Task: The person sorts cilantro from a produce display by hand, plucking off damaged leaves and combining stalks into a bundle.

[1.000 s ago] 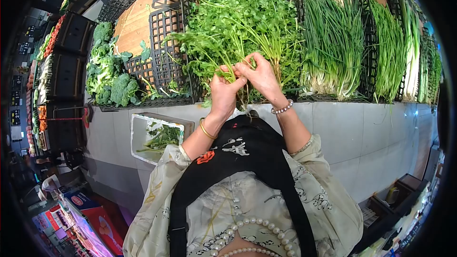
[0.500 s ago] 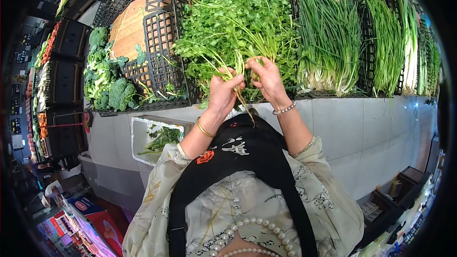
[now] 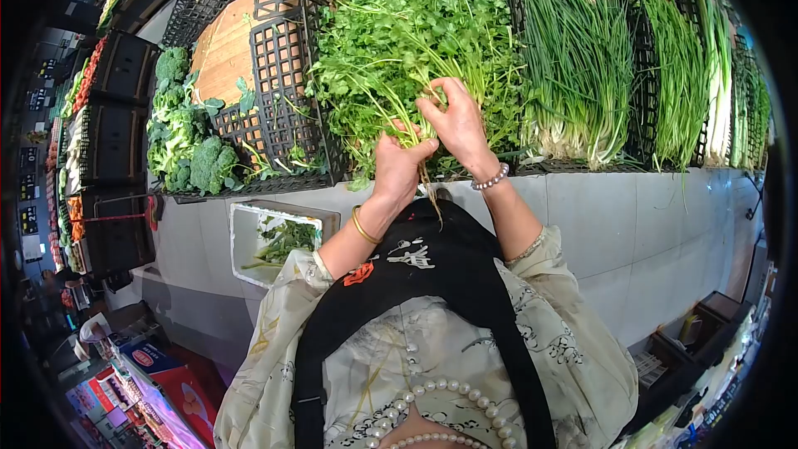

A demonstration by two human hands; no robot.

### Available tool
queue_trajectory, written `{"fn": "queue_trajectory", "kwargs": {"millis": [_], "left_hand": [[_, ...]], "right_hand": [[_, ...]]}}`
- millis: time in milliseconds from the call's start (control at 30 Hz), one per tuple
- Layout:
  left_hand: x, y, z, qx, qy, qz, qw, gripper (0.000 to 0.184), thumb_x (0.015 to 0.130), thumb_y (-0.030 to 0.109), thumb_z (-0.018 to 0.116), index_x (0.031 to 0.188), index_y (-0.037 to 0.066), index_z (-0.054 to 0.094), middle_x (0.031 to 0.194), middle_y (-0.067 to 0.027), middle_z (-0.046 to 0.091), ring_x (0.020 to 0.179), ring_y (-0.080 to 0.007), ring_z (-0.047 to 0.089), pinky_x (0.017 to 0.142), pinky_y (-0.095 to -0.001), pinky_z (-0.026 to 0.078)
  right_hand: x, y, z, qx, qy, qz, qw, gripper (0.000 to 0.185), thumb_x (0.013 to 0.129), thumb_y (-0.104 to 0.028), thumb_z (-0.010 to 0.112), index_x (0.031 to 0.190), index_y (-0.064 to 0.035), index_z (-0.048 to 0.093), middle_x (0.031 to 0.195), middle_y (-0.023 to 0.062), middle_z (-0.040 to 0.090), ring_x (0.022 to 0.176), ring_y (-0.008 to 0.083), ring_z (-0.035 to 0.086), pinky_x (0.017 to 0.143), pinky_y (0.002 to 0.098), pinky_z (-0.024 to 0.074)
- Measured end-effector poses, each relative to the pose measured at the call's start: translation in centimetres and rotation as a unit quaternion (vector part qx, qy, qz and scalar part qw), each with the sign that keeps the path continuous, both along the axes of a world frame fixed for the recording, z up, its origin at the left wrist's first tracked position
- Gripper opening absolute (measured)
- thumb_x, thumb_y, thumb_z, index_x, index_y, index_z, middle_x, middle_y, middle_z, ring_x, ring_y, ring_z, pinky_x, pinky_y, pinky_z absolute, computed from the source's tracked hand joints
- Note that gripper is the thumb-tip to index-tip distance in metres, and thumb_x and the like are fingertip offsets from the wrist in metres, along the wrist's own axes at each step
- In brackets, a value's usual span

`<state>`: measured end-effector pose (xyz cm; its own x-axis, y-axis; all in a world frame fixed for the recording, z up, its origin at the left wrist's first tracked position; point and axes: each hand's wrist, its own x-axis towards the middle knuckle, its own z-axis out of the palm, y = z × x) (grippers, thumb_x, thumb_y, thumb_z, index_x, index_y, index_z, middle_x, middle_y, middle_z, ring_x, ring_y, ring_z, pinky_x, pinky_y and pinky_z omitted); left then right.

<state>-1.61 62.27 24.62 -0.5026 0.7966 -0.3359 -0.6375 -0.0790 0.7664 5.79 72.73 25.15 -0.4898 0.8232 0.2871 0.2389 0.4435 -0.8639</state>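
Note:
My left hand [image 3: 397,168] is closed round a small bunch of cilantro [image 3: 384,104], its thumb pressed across the stems. Thin pale roots hang below that fist, over the black apron. Just up and to the right, my right hand [image 3: 462,126] has its thumb and fingers bent together at the stems of the bunch; what lies right between the fingertips is partly hidden. Behind both hands spreads a thick heap of loose cilantro [image 3: 416,25] in a black crate, its leaves blending with those of the held bunch.
Broccoli [image 3: 212,164] and a black plastic grid [image 3: 278,66] lie to the left. Scallions [image 3: 578,75] fill the section on the right, with more long greens beyond. Below the display edge, a white foam box [image 3: 246,243] holds some loose greens on the left.
My right hand has shifted slightly left and up, turning more of its back to view. My left hand has moved a little down and right, still gripping the bunch.

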Motion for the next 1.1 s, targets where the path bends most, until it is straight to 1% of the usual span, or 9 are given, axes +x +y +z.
{"fn": "queue_trajectory", "kwargs": {"millis": [33,133,233,267,467,600,767,967,1100], "left_hand": [[0.1,0.0,0.0,0.002,0.004,0.010,1.000,0.039,0.076,-0.017,0.063,0.093,0.009,0.038,0.090,-0.0059,0.052,0.074,-0.0199,0.061,0.064,-0.0319,0.050],[-0.1,-0.2,-0.6,0.019,-0.016,0.010,1.000,0.036,0.078,-0.015,0.062,0.093,0.009,0.041,0.088,-0.0059,0.053,0.074,-0.0189,0.060,0.064,-0.0314,0.050],[-0.7,-0.2,-0.6,0.016,-0.068,-0.014,0.997,0.034,0.078,-0.015,0.061,0.094,0.008,0.042,0.087,-0.0044,0.052,0.073,-0.0159,0.058,0.064,-0.0273,0.050],[-0.8,-0.3,-0.4,0.015,-0.080,-0.023,0.996,0.027,0.081,-0.012,0.060,0.094,0.007,0.046,0.084,-0.0057,0.055,0.071,-0.0162,0.058,0.063,-0.0275,0.050],[-1.0,-0.2,-0.2,0.046,-0.189,-0.064,0.979,0.013,0.089,-0.002,0.057,0.098,0.007,0.052,0.090,-0.0112,0.060,0.078,-0.0191,0.060,0.069,-0.0305,0.051],[-1.0,-0.3,0.0,0.043,-0.183,-0.075,0.979,0.010,0.091,0.002,0.056,0.098,0.007,0.054,0.090,-0.0117,0.060,0.081,-0.0198,0.060,0.070,-0.0309,0.051],[-0.8,-0.2,0.0,0.061,-0.189,-0.067,0.978,0.011,0.090,0.003,0.059,0.099,0.007,0.054,0.089,-0.0093,0.060,0.080,-0.0184,0.059,0.067,-0.0291,0.049],[-0.9,-0.1,0.2,0.031,-0.081,-0.088,0.992,0.009,0.089,0.006,0.061,0.097,0.008,0.055,0.080,-0.0053,0.058,0.073,-0.0149,0.057,0.060,-0.0255,0.043],[-1.3,-0.2,-0.2,0.019,-0.124,-0.072,0.990,0.005,0.090,0.005,0.058,0.093,0.006,0.055,0.080,-0.0064,0.057,0.072,-0.0152,0.056,0.061,-0.0262,0.045]], "right_hand": [[-0.1,0.3,-0.3,0.008,-0.016,0.001,1.000,0.020,0.085,-0.017,0.068,0.095,-0.0026,0.060,0.088,0.0023,0.057,0.078,0.0115,0.054,0.070,0.0267,0.0458],[0.2,0.9,-0.4,-0.196,0.066,0.026,0.978,0.014,0.086,-0.016,0.066,0.093,-0.0064,0.059,0.085,-0.0006,0.055,0.075,0.0085,0.053,0.062,0.0246,0.0448],[1.5,0.3,2.2,-0.433,0.132,-0.007,0.892,0.009,0.089,-0.014,0.064,0.091,-0.0107,0.056,0.084,-0.0030,0.054,0.071,0.0039,0.051,0.052,0.0200,0.0399],[1.7,0.2,1.5,-0.447,0.199,0.013,0.872,0.010,0.092,-0.012,0.061,0.094,-0.0132,0.051,0.084,-0.0037,0.054,0.070,0.0005,0.047,0.048,0.0162,0.0348],[2.1,-0.8,0.6,-0.389,0.338,0.008,0.857,0.008,0.094,-0.014,0.057,0.096,-0.0121,0.049,0.092,-0.0029,0.059,0.069,0.0004,0.047,0.049,0.0156,0.0368],[2.5,-1.2,1.2,-0.342,0.296,0.020,0.892,0.009,0.097,-0.013,0.052,0.101,-0.0111,0.044,0.101,0.0040,0.062,0.071,0.0028,0.050,0.050,0.0162,0.0376],[2.3,-1.5,1.6,-0.334,0.340,-0.002,0.879,0.009,0.097,-0.012,0.050,0.102,-0.0098,0.043,0.102,0.0049,0.059,0.072,0.0031,0.049,0.051,0.0177,0.0386],[2.5,-1.3,1.1,-0.322,0.327,0.001,0.888,0.010,0.097,-0.011,0.049,0.103,-0.0088,0.042,0.104,0.0049,0.057,0.069,0.0026,0.044,0.050,0.0184,0.0386],[2.8,-0.8,1.5,-0.330,0.333,0.004,0.883,0.009,0.097,-0.010,0.050,0.102,-0.0118,0.043,0.103,0.0057,0.058,0.071,0.0037,0.046,0.051,0.0185,0.0381]]}}
